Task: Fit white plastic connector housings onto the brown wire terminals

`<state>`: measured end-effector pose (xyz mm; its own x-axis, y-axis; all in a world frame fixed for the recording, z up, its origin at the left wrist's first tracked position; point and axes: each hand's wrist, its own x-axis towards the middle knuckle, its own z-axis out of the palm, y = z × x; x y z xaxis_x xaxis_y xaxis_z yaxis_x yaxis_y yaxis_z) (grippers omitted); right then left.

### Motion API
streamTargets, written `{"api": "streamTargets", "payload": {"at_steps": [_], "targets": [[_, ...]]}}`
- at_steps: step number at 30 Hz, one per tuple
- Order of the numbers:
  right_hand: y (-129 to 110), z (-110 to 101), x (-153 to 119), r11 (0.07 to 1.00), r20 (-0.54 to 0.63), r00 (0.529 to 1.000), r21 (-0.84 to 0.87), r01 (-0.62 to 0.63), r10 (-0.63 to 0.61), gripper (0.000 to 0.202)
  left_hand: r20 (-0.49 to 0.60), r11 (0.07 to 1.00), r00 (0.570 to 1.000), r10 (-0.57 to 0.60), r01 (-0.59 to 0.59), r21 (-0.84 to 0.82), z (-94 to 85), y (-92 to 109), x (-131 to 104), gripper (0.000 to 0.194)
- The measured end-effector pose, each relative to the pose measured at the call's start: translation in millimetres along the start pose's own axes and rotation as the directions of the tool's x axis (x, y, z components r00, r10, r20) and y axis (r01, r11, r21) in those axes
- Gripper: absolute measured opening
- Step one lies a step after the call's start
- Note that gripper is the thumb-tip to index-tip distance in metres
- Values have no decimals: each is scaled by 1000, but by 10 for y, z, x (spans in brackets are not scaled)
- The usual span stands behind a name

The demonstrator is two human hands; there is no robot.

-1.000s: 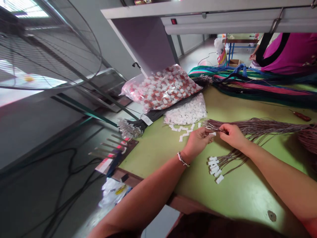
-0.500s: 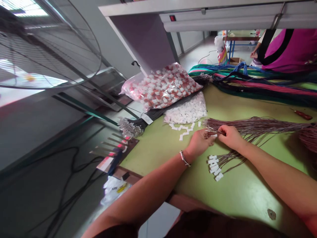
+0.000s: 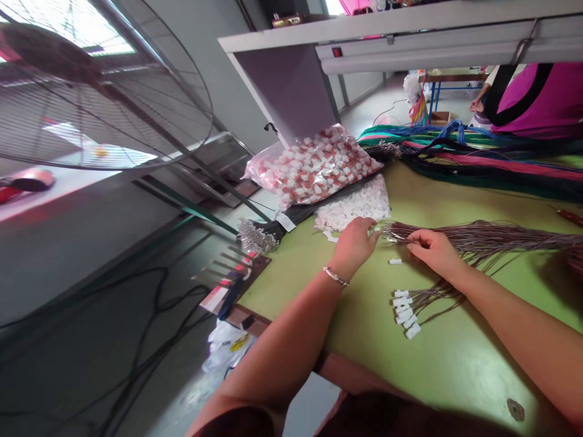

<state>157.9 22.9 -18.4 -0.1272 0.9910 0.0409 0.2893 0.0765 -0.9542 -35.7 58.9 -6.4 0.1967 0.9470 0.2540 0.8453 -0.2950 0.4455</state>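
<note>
My left hand [image 3: 355,246] reaches over the table by the bag of small white connectors [image 3: 353,206], its thumb and forefinger closed round one white connector [image 3: 376,229]. To its right, my right hand [image 3: 432,249] pinches at the bundle of thin brown wires [image 3: 483,237], near their metal-tipped ends; which wire it holds is hard to make out. A single white connector [image 3: 395,261] lies just below my right fingertips. Nearer to me, several white connectors [image 3: 404,312] sit in a stack on the ends of brown wires.
A clear bag of white and orange parts [image 3: 319,167] rests on black wires [image 3: 298,212] at the back left. Coloured wire bundles [image 3: 478,158] cover the far right. A screwdriver [image 3: 569,216] lies at right. A fan [image 3: 104,91] stands left; another person [image 3: 537,97] is beyond the table.
My left hand has moved away from my right hand, left and back to the loose connectors. One white connector now lies on the table below my right hand. The view has shifted slightly.
</note>
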Motion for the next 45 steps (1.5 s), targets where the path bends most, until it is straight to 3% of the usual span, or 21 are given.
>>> {"api": "streamTargets", "payload": {"at_steps": [5,8,11,13,15,17,20,23,30,36,45], "targets": [[-58,35,-12,999,-98,995,-32,12,-15,13,162,968,985,56,-93,233,129,10,61,25],[-60,41,-29,999,-96,995,-38,16,-20,11,154,962,987,45,-84,259,123,-7,41,27],[-49,45,-46,999,-111,993,-21,42,-44,8,21,999,1000,11,-12,42,36,-38,20,27],[-53,48,-54,999,-129,991,-1,45,-45,8,-21,965,993,-114,106,-238,-43,-30,-17,22],[-69,50,-57,999,-139,990,20,35,-32,10,111,805,966,-233,255,-535,-108,16,-83,18],[-91,52,-59,999,-146,989,35,31,-26,11,322,567,918,-231,396,-723,-141,88,-161,15],[-118,55,-68,998,-159,986,29,47,-42,13,486,289,863,-136,504,-814,-129,188,-243,13],[-125,57,-82,998,-169,984,5,55,-53,13,525,158,843,-121,538,-828,-92,223,-256,12],[-113,58,-88,997,-170,982,-35,73,-78,13,566,84,813,-137,579,-811,-40,195,-250,12],[-105,69,-97,994,-172,980,-72,86,-97,12,606,131,789,-105,615,-778,-24,229,-271,16],[-34,66,-89,982,-192,973,-164,94,-125,10,591,148,803,-74,595,-790,-20,210,-260,18]]}}
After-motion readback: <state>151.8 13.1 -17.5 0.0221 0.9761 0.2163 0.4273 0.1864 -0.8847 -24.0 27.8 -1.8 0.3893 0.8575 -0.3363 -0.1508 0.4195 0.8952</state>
